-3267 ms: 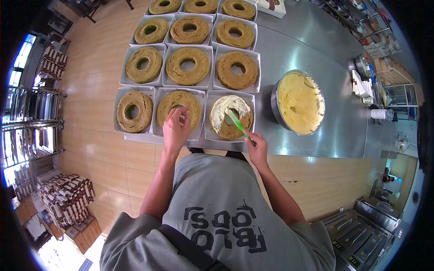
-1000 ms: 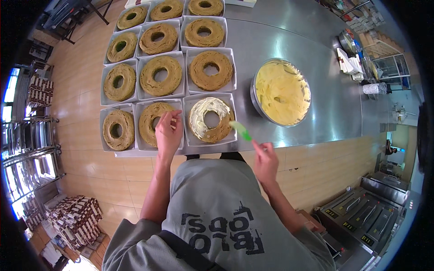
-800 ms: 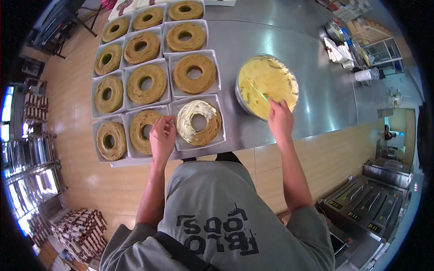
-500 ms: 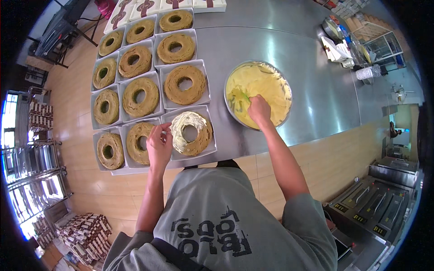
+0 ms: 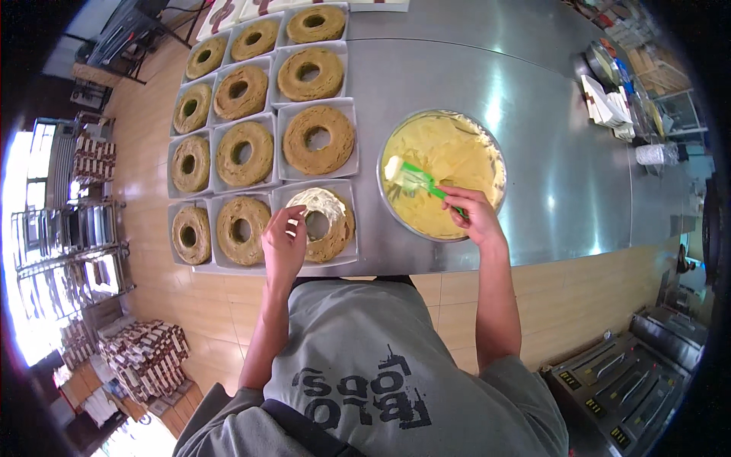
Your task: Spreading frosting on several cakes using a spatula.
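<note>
Set well apart, with the right hand [image 5: 474, 212] closed round the handle of a green spatula [image 5: 435, 189] and the left hand [image 5: 285, 240] loosely curled at the left side of a cake ring [image 5: 335, 242]. Hard to make out at the left fingertips, whether touching the ring or just above it. Held out over the left half of a metal bowl [image 5: 391, 214], tip leftward, loaded with a pale dollop [image 5: 393, 167]. Should handle light, firm along the handle, perhaps springy toward the blade; best gripped on the dry handle, clear of the slippery smeared end, and kept fairly level.

Below, in the bowl, see yellow cream [image 5: 466, 145]: probably soft, thick and greasy, apt to cling. Expect real weight from the filled bowl; best taken by opposite sides of the rim.

Leftward, find the ring lying flat in an open white box [image 5: 350, 256], creamed across the top, bare at lower right. Probably tender and crumbly; better steadied by the box wall than pinched.

Farther out, see plain rings [image 5: 318, 141] boxed in rows on the steel table [image 5: 548, 152], then closed white boxes [image 5: 259, 7] beyond.
</note>
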Demonstrator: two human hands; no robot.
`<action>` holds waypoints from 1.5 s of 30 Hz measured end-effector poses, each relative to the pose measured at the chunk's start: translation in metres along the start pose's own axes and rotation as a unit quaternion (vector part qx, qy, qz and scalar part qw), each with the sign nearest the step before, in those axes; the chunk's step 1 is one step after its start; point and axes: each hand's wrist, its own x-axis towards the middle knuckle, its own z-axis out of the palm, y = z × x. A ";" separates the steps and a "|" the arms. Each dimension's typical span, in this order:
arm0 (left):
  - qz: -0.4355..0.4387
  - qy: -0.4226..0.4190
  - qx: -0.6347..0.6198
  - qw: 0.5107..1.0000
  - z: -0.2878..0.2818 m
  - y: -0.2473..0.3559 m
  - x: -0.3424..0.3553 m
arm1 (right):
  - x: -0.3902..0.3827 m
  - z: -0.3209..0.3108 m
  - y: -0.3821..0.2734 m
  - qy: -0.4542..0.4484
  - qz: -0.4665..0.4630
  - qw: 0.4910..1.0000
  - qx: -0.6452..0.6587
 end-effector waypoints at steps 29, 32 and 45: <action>-0.066 0.032 -0.056 0.996 -0.121 -0.131 -0.050 | -0.111 0.157 0.235 0.069 -0.289 0.754 -0.586; -0.128 0.025 -0.066 0.989 -0.103 -0.141 -0.083 | -0.101 0.147 0.222 0.030 -0.328 0.799 -0.503; -0.424 0.058 -0.083 0.900 -0.053 -0.304 -0.321 | -0.066 0.129 0.195 -0.022 -0.350 0.789 -0.505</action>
